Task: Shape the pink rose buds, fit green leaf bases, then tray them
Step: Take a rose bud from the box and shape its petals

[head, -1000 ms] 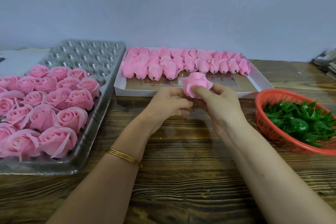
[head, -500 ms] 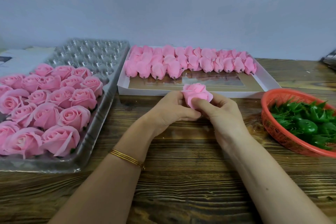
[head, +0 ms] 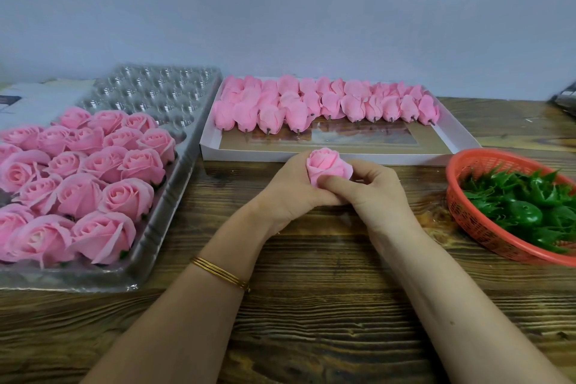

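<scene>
Blister tray (head: 174,184), left: finished roses (head: 124,196) fill its near rows and the far cells stand vacant. The tray can take this piece.

Left hand (head: 293,187): fingers curled round the near side of the rose bud (head: 327,165), gripping it low. The bud sits upright above the wooden table (head: 311,321), just in front of the white box (head: 461,140).

Right hand (head: 377,193): closed on the same bud, with the thumb pressed across its lower front petal.

Step in hand, as judged: shaping. Recommend holding the base firm in the left hand and easing the outer petals outward one at a time with the right thumb, turning the bud between pulls. Pressure should be light, since the petals look thin and likely to crease.

The unshaped buds (head: 327,103) lie in rows in the box. The green leaf bases (head: 526,212) wait in the red basket (head: 467,215), right. No base is visible on the held bud.

Change noted: one second ago the bud was held with one petal splayed toward the right. It now sits more upright and lower between the hands, which have drawn closer together.
</scene>
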`<state>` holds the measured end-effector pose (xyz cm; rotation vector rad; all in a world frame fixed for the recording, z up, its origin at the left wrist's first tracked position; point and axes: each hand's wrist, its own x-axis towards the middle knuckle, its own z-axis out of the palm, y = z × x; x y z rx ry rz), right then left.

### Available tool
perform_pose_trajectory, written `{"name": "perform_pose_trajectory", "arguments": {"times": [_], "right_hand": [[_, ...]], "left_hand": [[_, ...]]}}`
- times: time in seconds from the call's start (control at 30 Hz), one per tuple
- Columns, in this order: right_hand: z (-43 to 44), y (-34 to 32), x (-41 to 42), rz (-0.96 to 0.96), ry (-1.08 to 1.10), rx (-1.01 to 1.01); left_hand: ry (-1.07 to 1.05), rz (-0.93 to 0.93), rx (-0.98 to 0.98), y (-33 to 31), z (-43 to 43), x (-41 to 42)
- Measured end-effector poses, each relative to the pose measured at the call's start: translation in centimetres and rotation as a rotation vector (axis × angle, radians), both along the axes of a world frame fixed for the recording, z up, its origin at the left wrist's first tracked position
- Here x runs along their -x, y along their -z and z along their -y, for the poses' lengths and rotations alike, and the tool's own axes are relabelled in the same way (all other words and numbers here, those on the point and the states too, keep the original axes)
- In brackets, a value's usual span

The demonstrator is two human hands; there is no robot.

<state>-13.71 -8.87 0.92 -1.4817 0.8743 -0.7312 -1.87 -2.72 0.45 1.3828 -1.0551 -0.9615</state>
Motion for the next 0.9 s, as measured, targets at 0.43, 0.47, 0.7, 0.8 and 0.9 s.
{"name": "perform_pose_trajectory", "arguments": {"times": [0.43, 0.47, 0.7, 0.8, 0.9], "right_hand": [[-0.65, -0.56, 0.01, 0.1, 0.032, 0.016], [-0.57, -0.54, 0.01, 0.126, 0.05, 0.006], [-0.3, -0.31, -0.23, 0.201, 0.082, 0.044], [-0.25, -0.15, -0.42, 0.195, 0.1, 0.097], [-0.17, -0.1, -0.31, 0.186, 0.094, 0.086]], "left_hand": [[-0.091, -0.028, 0.036, 0.4, 0.51, 0.05], [-0.097, -0.029, 0.041, 0.38, 0.44, 0.08], [-0.08, 0.101, 0.039, 0.43, 0.46, 0.57], [-0.055, 0.136, 0.056, 0.52, 0.45, 0.46], [-0.056, 0.145, 0.057, 0.51, 0.3, 0.43]]}}
